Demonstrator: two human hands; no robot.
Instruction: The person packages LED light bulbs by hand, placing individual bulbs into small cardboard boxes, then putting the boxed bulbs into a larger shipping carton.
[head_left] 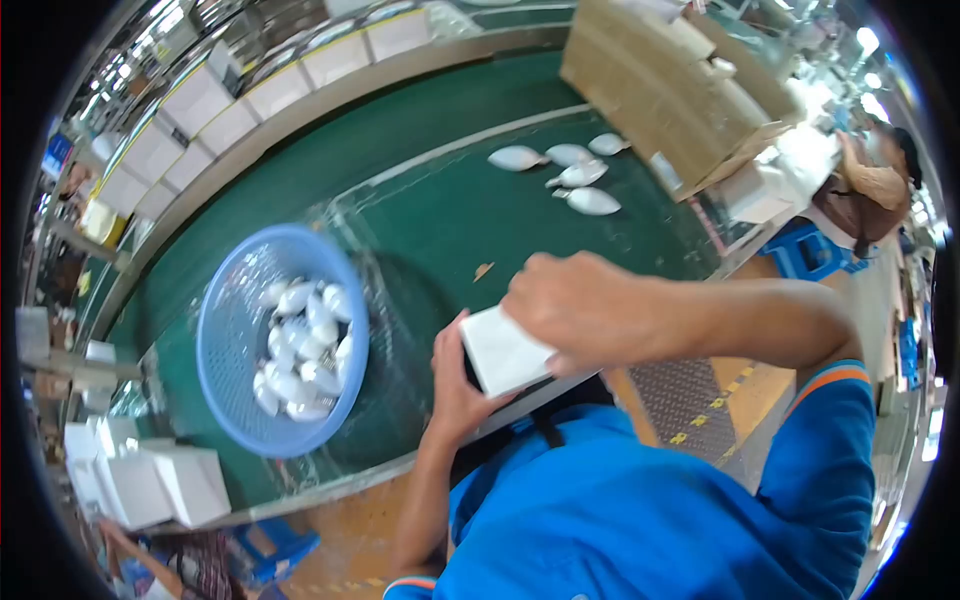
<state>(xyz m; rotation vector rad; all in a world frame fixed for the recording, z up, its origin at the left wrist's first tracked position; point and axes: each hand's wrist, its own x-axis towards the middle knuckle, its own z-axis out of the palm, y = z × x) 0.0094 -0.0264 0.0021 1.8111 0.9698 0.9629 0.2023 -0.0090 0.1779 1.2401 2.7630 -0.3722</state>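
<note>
A white box (500, 352) is at the table's near edge, in front of my body. My left hand (455, 385) wraps round its left side, fingers at the far-left corner and thumb along the near edge. Curled over the right side of the same box is my right hand (572, 308), its fingertips partly hidden. Left of my hands, a blue plastic basket (212, 345) holds many white candle-shaped light bulbs (303, 338). Beyond my right hand, several similar bulbs (590, 201) lie loose on the green tabletop (420, 225).
A large cardboard carton (665, 100) stands at the far right of the table. White boxes (165, 480) are grouped at the near left. Several white cartons (270, 95) line the far side behind a rail. Another person (865, 190) sits at the right; a person's arm (140, 550) shows lower left.
</note>
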